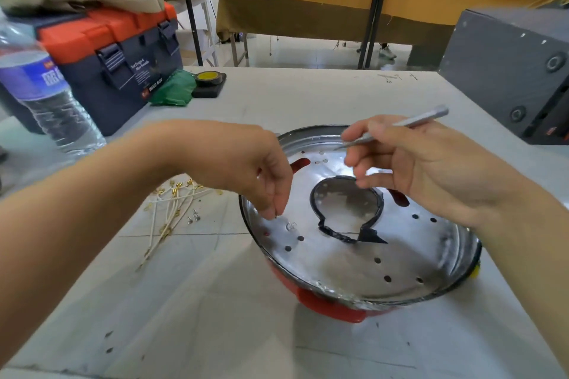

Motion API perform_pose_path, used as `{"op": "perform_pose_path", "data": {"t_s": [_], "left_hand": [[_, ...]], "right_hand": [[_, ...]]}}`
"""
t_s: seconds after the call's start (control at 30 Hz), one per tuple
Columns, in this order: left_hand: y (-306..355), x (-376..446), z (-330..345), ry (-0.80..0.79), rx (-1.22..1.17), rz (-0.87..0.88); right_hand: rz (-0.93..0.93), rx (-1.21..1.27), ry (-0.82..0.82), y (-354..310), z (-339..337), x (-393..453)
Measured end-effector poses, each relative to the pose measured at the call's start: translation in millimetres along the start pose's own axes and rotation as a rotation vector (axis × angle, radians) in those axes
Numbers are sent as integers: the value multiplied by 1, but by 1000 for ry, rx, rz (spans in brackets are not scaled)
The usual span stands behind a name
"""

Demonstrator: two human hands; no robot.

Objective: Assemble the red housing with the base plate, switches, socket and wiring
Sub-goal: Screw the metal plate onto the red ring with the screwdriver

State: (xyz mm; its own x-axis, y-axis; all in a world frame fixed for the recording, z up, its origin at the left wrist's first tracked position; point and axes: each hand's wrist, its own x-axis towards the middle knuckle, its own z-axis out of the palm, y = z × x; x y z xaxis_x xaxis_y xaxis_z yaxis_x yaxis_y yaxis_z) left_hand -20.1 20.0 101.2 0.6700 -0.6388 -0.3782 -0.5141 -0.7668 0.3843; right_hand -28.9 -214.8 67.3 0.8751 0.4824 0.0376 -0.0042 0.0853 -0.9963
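Left hand (264,181) pinches something too small to identify over base plate (338,261); right hand (409,163) grips screwdriver (400,126), tip blurred

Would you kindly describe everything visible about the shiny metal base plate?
The base plate is a round, shiny, dished metal disc seated in the red housing. Small holes and a few slots dot it, and a large central cutout is edged in black. It lies roughly level on the table. The left hand pinches a tiny part down onto its left side.
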Motion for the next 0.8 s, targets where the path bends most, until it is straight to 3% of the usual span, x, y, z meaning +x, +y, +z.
{"op": "perform_pose_path", "data": {"t_s": [0.23, 0.8], "left_hand": [[-1, 12, -3, -209, 46, -38], [1, 17, 4, -220, 28, -79]], "right_hand": [[60, -204, 4, 10, 7, 1], [44, -183, -6, 8, 7, 1]]}}
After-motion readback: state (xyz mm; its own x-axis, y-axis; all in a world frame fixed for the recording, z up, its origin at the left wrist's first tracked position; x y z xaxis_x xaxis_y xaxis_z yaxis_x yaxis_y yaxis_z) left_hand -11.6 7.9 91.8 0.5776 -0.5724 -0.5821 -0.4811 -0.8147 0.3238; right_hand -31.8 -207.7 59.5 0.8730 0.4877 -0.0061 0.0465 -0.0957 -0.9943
